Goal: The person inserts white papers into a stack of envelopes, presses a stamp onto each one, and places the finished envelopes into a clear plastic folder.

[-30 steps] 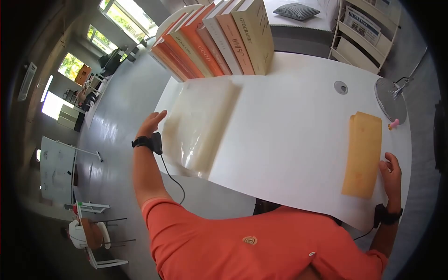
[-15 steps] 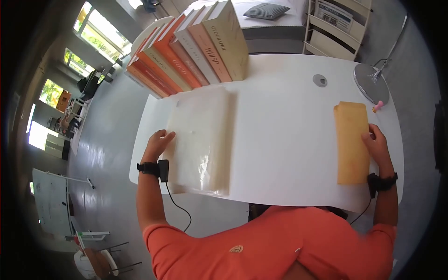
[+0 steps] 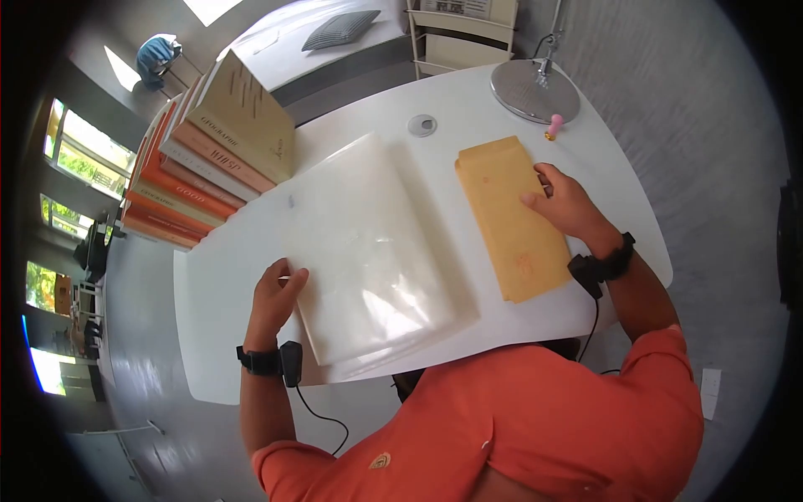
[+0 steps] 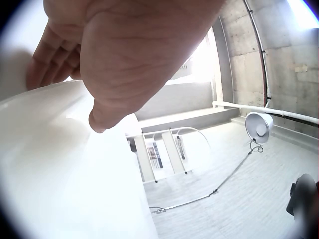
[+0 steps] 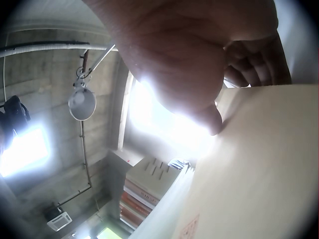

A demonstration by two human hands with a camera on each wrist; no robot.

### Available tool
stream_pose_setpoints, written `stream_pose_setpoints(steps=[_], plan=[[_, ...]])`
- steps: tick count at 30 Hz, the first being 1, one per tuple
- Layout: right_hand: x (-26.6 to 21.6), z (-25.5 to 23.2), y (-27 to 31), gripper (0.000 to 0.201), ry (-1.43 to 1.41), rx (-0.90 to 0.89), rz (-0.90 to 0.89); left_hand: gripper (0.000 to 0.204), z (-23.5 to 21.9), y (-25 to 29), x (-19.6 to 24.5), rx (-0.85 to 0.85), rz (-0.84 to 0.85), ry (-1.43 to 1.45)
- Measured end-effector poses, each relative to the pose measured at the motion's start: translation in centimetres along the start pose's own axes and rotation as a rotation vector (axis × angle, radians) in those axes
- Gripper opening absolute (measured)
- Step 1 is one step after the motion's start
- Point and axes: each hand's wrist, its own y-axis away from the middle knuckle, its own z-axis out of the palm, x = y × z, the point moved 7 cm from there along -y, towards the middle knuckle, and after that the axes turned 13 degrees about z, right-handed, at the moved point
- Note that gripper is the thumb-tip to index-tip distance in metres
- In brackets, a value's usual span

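A stack of glossy, translucent plastic sheets [image 3: 368,243] lies on the white table. My left hand [image 3: 276,294] grips its left edge, thumb over the top and fingers at the side; in the left wrist view the fingertips [image 4: 45,74] pass behind the edge. To the right lies a stack of tan paper envelopes [image 3: 510,226] with faint red print. My right hand [image 3: 573,201] holds its right edge, the thumb [image 5: 213,122] on the paper and the other fingers beyond the edge, their tips hidden.
A row of upright books [image 3: 209,159] stands at the back left. Behind the envelopes are a lamp base [image 3: 535,88], a small pink-handled stamp [image 3: 554,127] and a round cable grommet [image 3: 421,125]. The table's front edge [image 3: 468,347] runs near my body.
The plastic stack has moved right, closer to the envelopes, with my left hand at its edge. My right hand has come from beside the envelopes onto their edge. The head view has turned right.
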Motion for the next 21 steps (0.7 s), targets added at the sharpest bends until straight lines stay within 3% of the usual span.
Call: stream_pose_setpoints(steps=[3, 5, 7, 11, 17, 19, 21], plan=[[0.9, 0.3, -0.5, 0.053, 0.014, -0.002, -0.011, 0.052, 3.6, -1.1, 3.0, -0.025, 0.039, 0.082], [0.3, 0.3, 0.0, 0.054, 0.111, 0.066, -0.052, 0.056, 5.2, -1.9, 2.7, -0.040, 0.041, 0.118], [0.1, 0.0, 0.4, 0.053, 0.215, 0.176, -0.103, 0.051, 6.1, -2.8, 3.8, -0.078, 0.141, -0.036], [0.8, -0.2, 0.3, 0.052, 0.186, 0.192, -0.104, 0.062, 6.3, -3.3, 4.2, -0.119, 0.063, -0.006], [0.5, -2.7, 1.3, 0.049, 0.157, 0.209, -0.077, 0.050, 5.0, -2.1, 4.1, 0.061, 0.111, 0.126], [1.3, -3.1, 1.5, 0.044, 0.154, 0.123, 0.066, 0.040, 3.8, -0.7, 8.8, 0.163, 0.346, -0.080], [2.0, -2.8, 1.5, 0.038, 0.129, 0.094, 0.071, 0.040, 5.6, -0.3, 10.7, 0.005, 0.288, 0.117]])
